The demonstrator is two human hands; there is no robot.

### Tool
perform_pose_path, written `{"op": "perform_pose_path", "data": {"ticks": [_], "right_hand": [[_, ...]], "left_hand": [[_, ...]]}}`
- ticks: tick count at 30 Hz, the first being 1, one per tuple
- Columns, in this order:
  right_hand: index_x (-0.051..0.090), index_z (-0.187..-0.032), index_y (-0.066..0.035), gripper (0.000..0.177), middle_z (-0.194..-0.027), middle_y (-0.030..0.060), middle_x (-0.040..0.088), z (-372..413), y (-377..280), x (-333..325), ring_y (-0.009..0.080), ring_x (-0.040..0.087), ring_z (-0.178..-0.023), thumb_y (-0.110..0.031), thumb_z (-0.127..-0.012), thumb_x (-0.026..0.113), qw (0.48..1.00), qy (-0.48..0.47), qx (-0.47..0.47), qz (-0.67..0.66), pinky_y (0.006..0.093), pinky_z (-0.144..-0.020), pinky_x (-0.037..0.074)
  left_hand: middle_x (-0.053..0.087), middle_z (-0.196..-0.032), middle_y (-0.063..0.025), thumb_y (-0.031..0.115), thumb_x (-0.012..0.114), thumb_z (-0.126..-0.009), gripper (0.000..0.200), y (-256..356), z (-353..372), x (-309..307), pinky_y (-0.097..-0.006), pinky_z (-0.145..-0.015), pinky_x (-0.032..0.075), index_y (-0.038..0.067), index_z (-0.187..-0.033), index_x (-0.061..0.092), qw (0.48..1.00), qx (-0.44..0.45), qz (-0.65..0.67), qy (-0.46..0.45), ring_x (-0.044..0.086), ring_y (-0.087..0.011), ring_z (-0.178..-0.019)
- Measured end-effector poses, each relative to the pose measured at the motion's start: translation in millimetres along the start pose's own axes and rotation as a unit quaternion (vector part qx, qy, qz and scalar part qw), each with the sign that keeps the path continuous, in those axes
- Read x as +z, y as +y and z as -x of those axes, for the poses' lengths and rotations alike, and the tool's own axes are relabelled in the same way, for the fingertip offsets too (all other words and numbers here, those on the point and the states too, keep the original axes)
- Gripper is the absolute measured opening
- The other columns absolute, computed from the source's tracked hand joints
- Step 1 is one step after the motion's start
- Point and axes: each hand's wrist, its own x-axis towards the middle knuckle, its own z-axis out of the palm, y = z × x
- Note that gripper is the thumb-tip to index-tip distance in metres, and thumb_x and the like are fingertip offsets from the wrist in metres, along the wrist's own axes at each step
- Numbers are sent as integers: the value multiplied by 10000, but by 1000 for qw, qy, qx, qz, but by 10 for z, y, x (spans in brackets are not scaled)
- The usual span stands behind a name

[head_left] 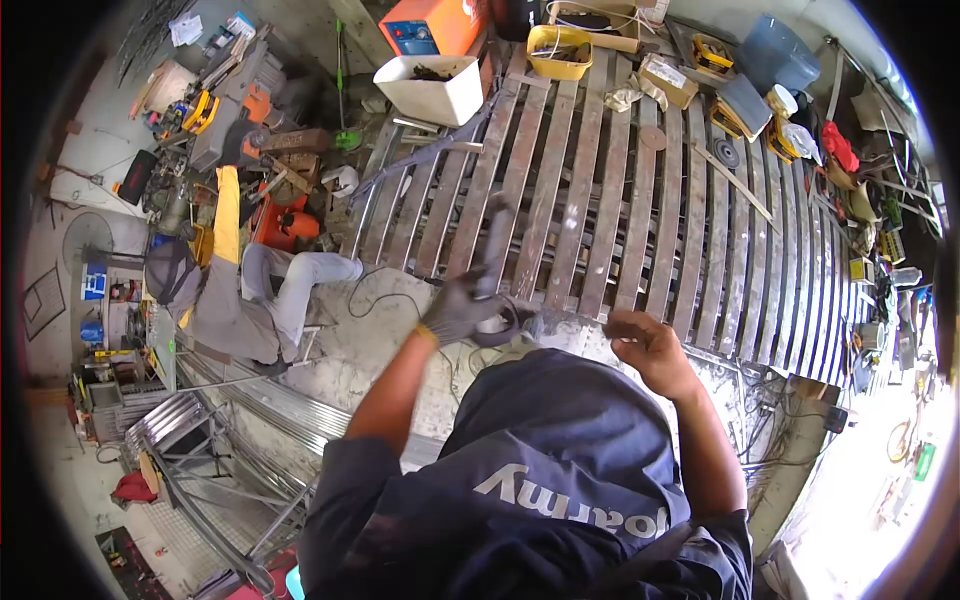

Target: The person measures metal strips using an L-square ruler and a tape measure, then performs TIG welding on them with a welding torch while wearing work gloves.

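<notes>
My left hand (457, 310), in a dark glove, is closed round a long dark tool (493, 245) held upright over the near edge of the slatted metal table (560, 225). The tool is blurred, and its exact kind cannot be made out. Just below and right of the glove is a dark rounded part with a lighter middle. My right hand (650, 350) is bare and raised at the table's near edge, its fingers curled and apart, with nothing visible in them.
A white bin (430, 90), a yellow basket (560, 55) and an orange machine (430, 25) stand at the back. A co-worker (235, 300) sits at the left. Metal profiles (270, 400) lie at the lower left. A cable (385, 296) trails on the floor.
</notes>
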Motion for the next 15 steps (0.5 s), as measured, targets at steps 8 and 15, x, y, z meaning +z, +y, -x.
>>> {"op": "perform_pose_path", "data": {"ticks": [8, 15], "right_hand": [[671, -1449, 64, 468, -1214, 186, 812, 238, 167, -529, 216, 757, -1127, -129, -1040, 786, 983, 94, 92, 127, 370, -997, 602], [694, -1440, 42, 484, -1222, 190, 823, 228, 125, -453, 237, 788, -1121, -186, -1025, 794, 967, 149, 139, 155, 377, -989, 614]], "left_hand": [[771, -1085, -236, 267, 753, -961, 351, 122, 778, -3020, -512, -896, 583, 59, -1239, 707, 871, -141, -450, 137, 749, -456, -1042], [719, -997, -150, 352, 830, -941, 463, 1186, -858, -2673, -449, -883, 565, 45, -1262, 699, 939, 39, -323, 110, 686, -270, -914]]}}
